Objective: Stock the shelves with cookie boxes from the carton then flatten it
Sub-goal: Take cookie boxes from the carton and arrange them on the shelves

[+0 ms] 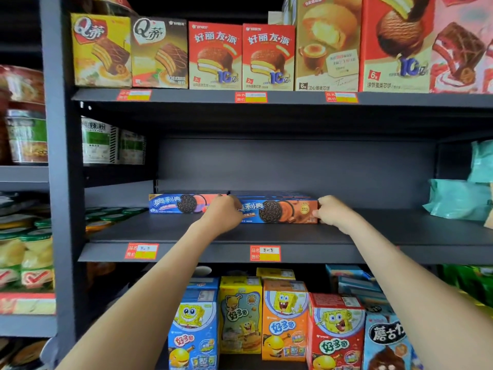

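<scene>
Item: cookie box (277, 210), centre frame, flat on mid shelf (400, 233), just R of second box (176, 203). Left hand (222, 213) grips its L end, right hand (333, 212) pinches its R end, fingers curled. Carton: not in view. Risk: an uneven push skews the box and knocks its neighbour back.

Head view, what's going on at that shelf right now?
A person is stocking the middle shelf. The left hand and right hand grip the two ends of a long blue cookie box lying flat on it. A second cookie box lies just left of it, further back. The carton is not in view.
</scene>
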Demonstrator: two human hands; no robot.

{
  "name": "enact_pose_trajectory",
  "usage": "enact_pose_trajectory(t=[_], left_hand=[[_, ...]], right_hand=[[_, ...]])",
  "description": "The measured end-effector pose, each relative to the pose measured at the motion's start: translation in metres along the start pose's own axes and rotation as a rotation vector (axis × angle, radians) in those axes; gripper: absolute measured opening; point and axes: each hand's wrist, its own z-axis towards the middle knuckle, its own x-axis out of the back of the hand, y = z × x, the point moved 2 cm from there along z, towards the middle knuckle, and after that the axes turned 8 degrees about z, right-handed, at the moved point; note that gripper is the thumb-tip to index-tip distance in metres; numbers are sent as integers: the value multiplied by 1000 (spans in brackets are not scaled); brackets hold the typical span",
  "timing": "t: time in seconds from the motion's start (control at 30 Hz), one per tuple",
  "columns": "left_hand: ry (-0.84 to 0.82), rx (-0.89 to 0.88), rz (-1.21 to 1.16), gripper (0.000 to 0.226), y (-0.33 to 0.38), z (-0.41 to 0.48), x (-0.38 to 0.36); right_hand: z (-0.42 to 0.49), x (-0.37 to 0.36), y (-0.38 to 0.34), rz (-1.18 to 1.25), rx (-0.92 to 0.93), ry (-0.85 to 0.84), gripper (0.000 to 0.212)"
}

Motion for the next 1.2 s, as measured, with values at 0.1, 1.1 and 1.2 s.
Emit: enact_pose_trajectory(t=[0.1,1.1,1.2], left_hand=[[11,24,-106,32,-2,0,0],[-114,-41,-473,9,67,-244,-173],[-383,-6,-382,14,65,-287,-239]], right_hand=[[-2,0,-2,-38,-4,0,12],[-300,-77,104,-150,384,52,7],[-332,-112,170,-176,193,-142,7]])
